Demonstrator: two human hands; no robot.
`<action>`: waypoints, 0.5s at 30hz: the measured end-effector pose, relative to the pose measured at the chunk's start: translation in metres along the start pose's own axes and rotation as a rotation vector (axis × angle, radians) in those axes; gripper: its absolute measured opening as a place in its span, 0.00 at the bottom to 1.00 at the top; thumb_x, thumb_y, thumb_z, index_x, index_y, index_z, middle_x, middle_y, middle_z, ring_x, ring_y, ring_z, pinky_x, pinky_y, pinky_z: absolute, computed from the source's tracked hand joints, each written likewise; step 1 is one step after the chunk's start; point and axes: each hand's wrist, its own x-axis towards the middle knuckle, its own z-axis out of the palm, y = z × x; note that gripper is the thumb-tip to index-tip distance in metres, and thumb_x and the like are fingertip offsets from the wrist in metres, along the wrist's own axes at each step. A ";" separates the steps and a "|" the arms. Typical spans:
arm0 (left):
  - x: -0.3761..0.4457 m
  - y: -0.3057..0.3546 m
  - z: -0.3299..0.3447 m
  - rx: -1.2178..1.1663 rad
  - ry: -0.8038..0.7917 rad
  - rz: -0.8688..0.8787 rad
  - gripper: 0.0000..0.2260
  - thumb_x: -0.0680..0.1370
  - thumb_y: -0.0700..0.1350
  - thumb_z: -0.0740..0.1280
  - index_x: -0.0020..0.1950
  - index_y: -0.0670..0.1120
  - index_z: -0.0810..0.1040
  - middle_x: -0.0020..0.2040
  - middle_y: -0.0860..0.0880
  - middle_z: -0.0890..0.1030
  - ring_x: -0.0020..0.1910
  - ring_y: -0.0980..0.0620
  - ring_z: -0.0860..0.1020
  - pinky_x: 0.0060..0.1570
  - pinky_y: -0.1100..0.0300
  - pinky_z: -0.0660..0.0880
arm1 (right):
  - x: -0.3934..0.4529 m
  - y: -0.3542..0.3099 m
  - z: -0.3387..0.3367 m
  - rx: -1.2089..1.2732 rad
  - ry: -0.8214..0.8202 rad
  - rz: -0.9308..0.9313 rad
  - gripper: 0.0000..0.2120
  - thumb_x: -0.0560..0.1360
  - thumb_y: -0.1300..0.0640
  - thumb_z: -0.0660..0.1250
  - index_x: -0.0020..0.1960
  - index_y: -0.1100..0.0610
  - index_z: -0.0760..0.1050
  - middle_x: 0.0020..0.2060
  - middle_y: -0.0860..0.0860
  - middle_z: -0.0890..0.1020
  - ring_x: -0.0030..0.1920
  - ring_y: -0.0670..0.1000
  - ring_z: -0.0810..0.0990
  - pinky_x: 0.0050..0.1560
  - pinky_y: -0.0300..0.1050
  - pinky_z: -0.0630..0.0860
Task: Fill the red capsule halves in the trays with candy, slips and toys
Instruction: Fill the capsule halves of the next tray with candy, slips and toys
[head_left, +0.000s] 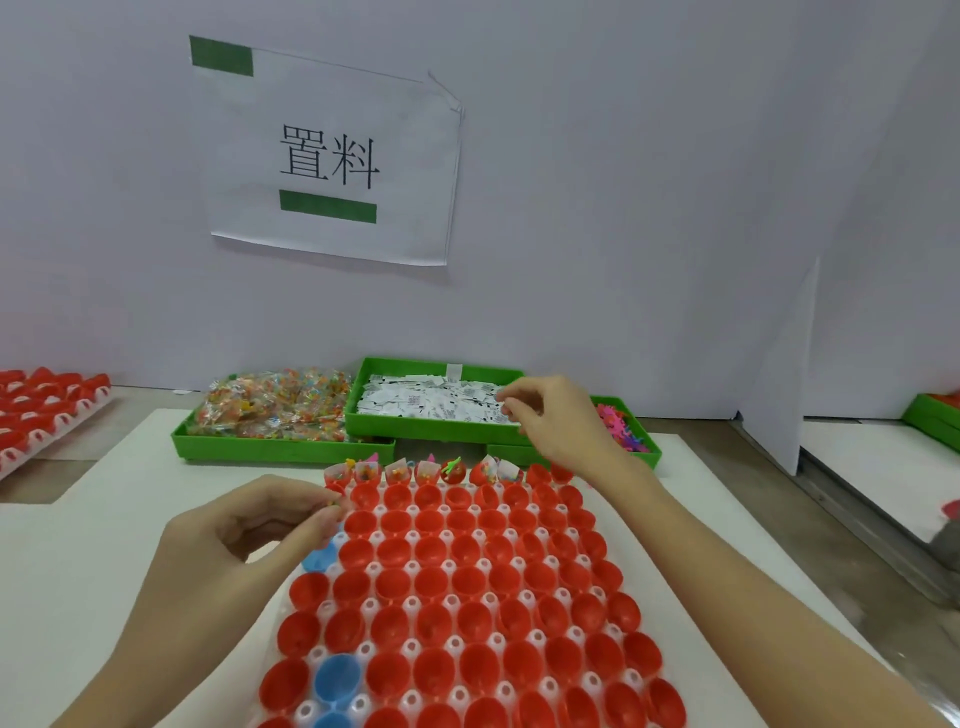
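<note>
Pale partition walls close off the back of the bench (104, 525), with a printed paper sign (332, 156) taped above the supply bins. My capsule tray (457, 603) lies in front of me on the bench, its white sockets filled with rows of red capsule halves (431, 582); a few blue halves (336, 678) sit among them at its left and near edges. Only the row farthest from me holds fillings, small candy packets and toys poking up, too small to sort out.

My left hand (244, 535) hovers at the tray's far left corner, fingers curled, thumb and fingertips pinched on something tiny and colourful that I cannot identify. My right hand (550, 421) reaches beyond the tray into the green bin of slips (436, 402), fingertips pinching at the white slips; whether one is actually lifted I cannot tell.

Left of that bin sits the bin of candy packets (275, 405); right of it, the toy bin (623, 423) is mostly hidden behind my right wrist. Another tray of red halves (41, 405) is cut off at the far left.
</note>
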 end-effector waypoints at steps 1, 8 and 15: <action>-0.001 0.001 0.000 0.004 0.001 0.003 0.10 0.70 0.43 0.76 0.47 0.58 0.87 0.41 0.52 0.88 0.39 0.55 0.86 0.44 0.69 0.80 | 0.014 0.000 0.005 -0.049 -0.033 0.001 0.11 0.82 0.59 0.66 0.62 0.56 0.83 0.56 0.51 0.86 0.55 0.48 0.83 0.61 0.43 0.78; -0.003 -0.001 -0.003 0.043 -0.001 0.012 0.09 0.71 0.44 0.76 0.46 0.58 0.87 0.41 0.52 0.88 0.40 0.55 0.86 0.45 0.67 0.81 | 0.068 0.002 0.038 -0.268 -0.248 0.069 0.17 0.76 0.52 0.75 0.51 0.68 0.84 0.52 0.63 0.86 0.49 0.59 0.84 0.49 0.48 0.78; -0.005 -0.006 0.000 0.094 -0.034 -0.007 0.09 0.72 0.40 0.77 0.46 0.54 0.88 0.42 0.52 0.88 0.41 0.53 0.86 0.46 0.63 0.81 | 0.075 -0.005 0.036 -0.349 -0.155 0.032 0.14 0.71 0.74 0.59 0.29 0.66 0.75 0.26 0.62 0.76 0.29 0.62 0.73 0.33 0.50 0.72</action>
